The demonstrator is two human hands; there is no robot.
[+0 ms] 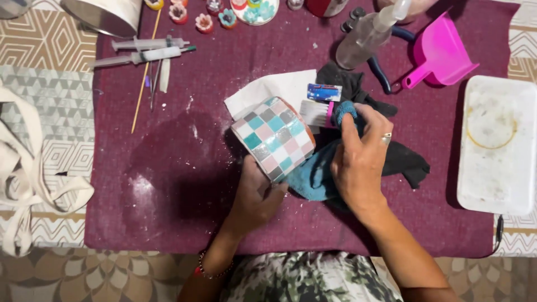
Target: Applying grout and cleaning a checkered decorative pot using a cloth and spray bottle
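1. On the counter [50, 89], a dark red cloth mat [168, 184] covers the middle; pale dusty smears mark its left part.
2. At the right edge lies a white tray [498, 145], well apart from the hands, with a pink dustpan [442, 53] just above it.
3. A black rag [405, 162] spreads behind the right hand, and a white paper sheet [268, 89] lies under the top of the work.
4. In the centre sits the mosaic pot [274, 137], tiled in teal, pink and grey squares. It is tilted, its long axis running from upper left to lower right, the open rim toward the upper right.
5. The left hand [254, 198] grips the pot from below, fingers clasped round its lower side, so it is held off the mat.
6. The right hand [358, 159] is just right of the pot, clenched on a blue cloth [313, 176] with one finger wrapped in it and pressed near the rim. This hand is the nearer one to the rim; the pot lies to its left.
7. A small brush with white bristles [316, 112] rests just past the rim.
8. Upper left, two syringes [145, 50] and a thin wooden stick [144, 78] lie well apart from both hands.
9. A clear spray bottle [363, 36] lies near the top.
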